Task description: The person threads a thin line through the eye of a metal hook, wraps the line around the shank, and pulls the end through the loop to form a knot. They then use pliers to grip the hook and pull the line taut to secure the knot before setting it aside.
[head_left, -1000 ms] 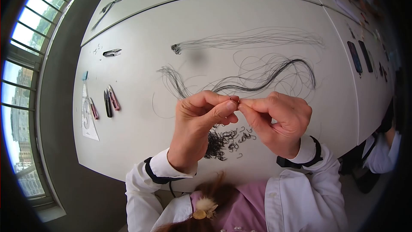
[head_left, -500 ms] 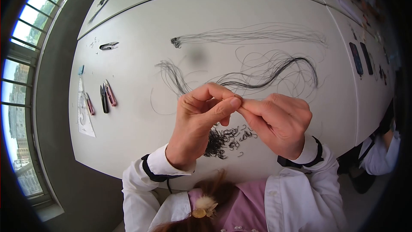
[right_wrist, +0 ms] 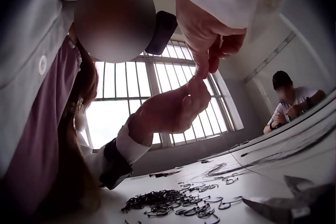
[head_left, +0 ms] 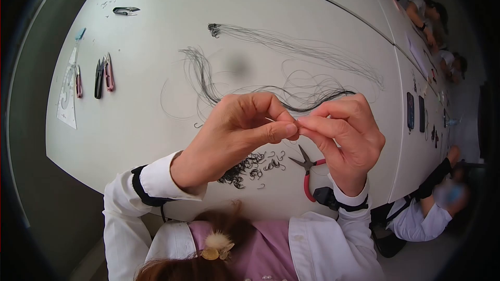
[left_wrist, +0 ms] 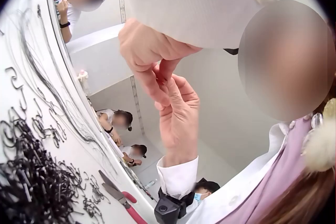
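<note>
The thing the two hands hold is very hard to see. It is tiny and thin, and fingers cover most of it. Only a short pale sliver (head_left: 271, 120) pokes out by the left thumb, like a fine thread or wire. It is held up in the air above the white table (head_left: 156, 104), right where the two hands meet.

The left hand (head_left: 237, 130) has its thumb and first finger curled and pinching the sliver. The right hand (head_left: 344, 135) pinches it too, fingertip to fingertip with the left.

Under the hands lies a pile of small black hooks (head_left: 250, 169). The left hand hides part of the pile. Red-handled pliers (head_left: 308, 171) lie just beside the hooks, and the right hand covers some of them.

Farther back on the table are long dark strands (head_left: 291, 93), loose and wavy. Far to the left lie small snips (head_left: 103, 75). The faces in the wrist views are blurred.
</note>
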{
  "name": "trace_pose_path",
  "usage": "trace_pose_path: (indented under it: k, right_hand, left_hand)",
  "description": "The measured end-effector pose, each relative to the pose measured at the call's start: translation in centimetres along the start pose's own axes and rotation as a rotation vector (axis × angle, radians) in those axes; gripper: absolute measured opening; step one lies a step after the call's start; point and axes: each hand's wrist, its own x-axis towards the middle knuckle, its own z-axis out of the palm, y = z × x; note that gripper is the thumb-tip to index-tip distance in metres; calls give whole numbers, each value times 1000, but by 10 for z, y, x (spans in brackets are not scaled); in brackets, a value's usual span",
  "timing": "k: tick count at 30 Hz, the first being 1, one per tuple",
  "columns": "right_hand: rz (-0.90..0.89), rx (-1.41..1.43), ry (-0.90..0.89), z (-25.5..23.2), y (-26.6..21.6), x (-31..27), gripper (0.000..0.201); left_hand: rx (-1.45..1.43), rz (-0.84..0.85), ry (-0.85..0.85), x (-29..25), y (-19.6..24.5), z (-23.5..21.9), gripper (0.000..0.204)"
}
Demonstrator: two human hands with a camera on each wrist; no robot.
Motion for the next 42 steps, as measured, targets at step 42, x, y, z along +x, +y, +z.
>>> trace_pose_path:
  k: [42]
  right_hand:
    - [206,304,-216,-7,-2,0,15]
  left_hand:
    - [55,-242,-171,-6,6,-4,11]
